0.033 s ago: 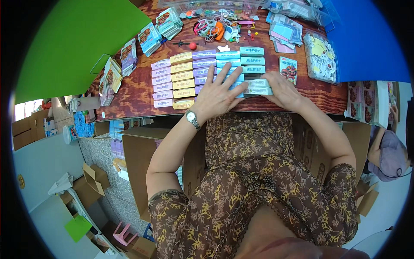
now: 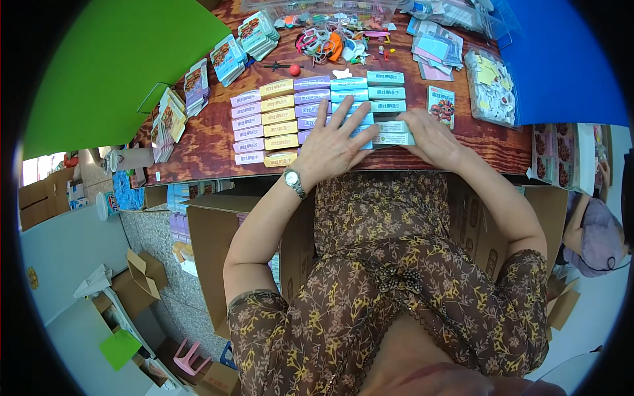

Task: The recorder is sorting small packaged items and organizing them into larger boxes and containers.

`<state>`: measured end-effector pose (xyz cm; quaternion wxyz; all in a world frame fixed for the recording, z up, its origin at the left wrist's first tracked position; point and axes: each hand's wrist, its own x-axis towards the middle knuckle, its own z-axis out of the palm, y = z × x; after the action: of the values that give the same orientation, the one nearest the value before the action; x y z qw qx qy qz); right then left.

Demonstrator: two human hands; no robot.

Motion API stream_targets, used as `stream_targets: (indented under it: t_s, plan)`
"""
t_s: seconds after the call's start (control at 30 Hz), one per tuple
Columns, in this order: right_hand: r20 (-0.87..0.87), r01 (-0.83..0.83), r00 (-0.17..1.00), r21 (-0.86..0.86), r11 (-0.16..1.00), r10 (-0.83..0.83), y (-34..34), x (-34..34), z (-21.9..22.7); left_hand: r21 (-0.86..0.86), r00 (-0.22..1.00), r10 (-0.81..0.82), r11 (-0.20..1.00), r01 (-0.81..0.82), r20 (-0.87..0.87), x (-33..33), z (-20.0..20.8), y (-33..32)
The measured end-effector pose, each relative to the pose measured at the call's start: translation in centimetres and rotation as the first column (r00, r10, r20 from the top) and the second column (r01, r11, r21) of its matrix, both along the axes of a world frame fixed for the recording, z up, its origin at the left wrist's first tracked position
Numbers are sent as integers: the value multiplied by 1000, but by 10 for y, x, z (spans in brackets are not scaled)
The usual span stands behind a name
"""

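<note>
Small flat boxes stand packed in columns on the dark red wood-grain table: lilac boxes (image 2: 249, 135), yellow boxes (image 2: 281, 117), purple boxes (image 2: 312, 96), light blue boxes (image 2: 349, 84) and mint-green boxes (image 2: 386, 92). My left hand (image 2: 340, 138) lies with fingers spread across the blue and purple columns, hiding parts of them. At the right end of the green column, my right hand (image 2: 429, 138) grips the nearest mint-green boxes (image 2: 394, 134), fingers bent over their ends. These two show a different side from the green ones behind.
A picture card (image 2: 441, 107) lies right of the columns. Beyond are a pile of small colourful trinkets (image 2: 333, 46), a red ball (image 2: 294, 69) and a clear tub of paper pieces (image 2: 492, 89). Card stacks (image 2: 229, 59) line the left. A green panel (image 2: 119, 72) and blue panel (image 2: 568, 59) flank the table.
</note>
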<state>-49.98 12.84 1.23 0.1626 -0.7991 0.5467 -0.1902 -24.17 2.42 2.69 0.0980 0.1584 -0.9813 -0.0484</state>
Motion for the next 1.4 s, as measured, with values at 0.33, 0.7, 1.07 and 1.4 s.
stream_targets:
  t_s: [0.33,0.7,1.07,1.4]
  plan:
    - [-212,40,977,56,998,-27,-11,29,22,47,1000,-16,999,17,-13,2,0,-4]
    - [-275,69,960,91,993,-41,-22,46,1,268,956,73,963,6,-283,-3,-2,-7]
    - [-179,312,933,-22,950,-311,-5,-72,22,-28,997,-9,1000,7,-72,-13,15,6]
    - [-123,404,915,240,883,-386,-8,-112,22,62,989,-28,997,37,-147,-27,3,3]
